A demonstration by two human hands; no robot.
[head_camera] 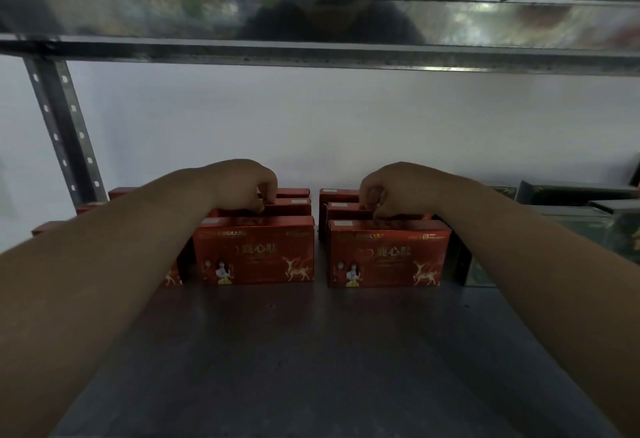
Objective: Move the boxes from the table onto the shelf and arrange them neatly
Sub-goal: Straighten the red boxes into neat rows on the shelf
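red boxes (294,192) stand upright in rows at the back of the grey metal shelf (311,351), against a white wall (311,119). the left hand (242,185) curls its fingers over the top edge of the left front box (252,254); the right hand (391,188) pinches the top of the right front box (388,257). dark boxes (571,195) sit further right.
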